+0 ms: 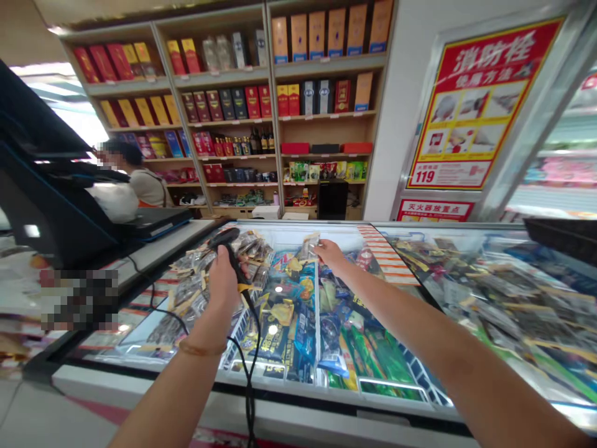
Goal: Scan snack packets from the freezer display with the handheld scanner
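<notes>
My left hand (pixel 222 277) is wrapped round the handle of a black barcode scanner (pixel 224 237), whose cable hangs down over the freezer's front. Across from it, my right hand (pixel 330 254) pinches a small clear and tan packet (pixel 308 246) near the back of the chest freezer. Similar packets (pixel 254 246) lie in a heap beside and behind the scanner. Below both hands, the freezer (pixel 340 398) holds blue, yellow and green wrapped goods (pixel 280 311) in white wire baskets. The print on the held packet is too small to read.
A black checkout terminal (pixel 41 174) stands on the counter at left, with a person (pixel 144 177) behind it. More packets (pixel 504 286) lie on the right. Shelves of boxed goods (pixel 224 106) line the back wall, beside a red poster (pixel 480 106). The scanner cable (pixel 249 386) crosses the freezer edge.
</notes>
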The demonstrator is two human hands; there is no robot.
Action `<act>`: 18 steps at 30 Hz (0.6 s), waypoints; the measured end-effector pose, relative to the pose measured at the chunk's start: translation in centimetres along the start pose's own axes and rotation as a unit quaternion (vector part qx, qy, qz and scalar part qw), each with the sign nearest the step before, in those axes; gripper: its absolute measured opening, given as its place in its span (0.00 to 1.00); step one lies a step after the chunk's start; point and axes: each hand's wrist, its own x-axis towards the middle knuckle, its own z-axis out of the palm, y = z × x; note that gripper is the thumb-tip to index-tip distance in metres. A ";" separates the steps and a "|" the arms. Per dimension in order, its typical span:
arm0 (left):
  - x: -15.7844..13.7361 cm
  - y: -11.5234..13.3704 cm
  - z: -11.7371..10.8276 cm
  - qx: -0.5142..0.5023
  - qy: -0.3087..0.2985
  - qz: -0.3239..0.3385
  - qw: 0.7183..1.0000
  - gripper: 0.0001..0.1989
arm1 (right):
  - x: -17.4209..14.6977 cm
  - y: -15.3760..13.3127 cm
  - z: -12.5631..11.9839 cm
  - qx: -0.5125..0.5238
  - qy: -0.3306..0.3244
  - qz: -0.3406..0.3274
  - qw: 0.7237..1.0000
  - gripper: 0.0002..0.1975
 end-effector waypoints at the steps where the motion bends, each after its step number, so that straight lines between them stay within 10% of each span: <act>1: 0.4 0.4 -0.9 -0.011 0.020 0.004 1.000 0.20 | 0.6 -1.2 2.5 0.012 -0.030 -0.004 0.999 0.09; 10: 1.2 1.2 -6.0 -0.030 0.070 -0.002 0.997 0.22 | 4.4 -7.9 20.6 0.033 -0.075 0.012 0.997 0.15; 18: 0.7 0.2 -5.0 -0.048 0.041 -0.019 0.998 0.21 | 4.2 -5.0 18.3 -0.061 -0.064 -0.048 0.995 0.22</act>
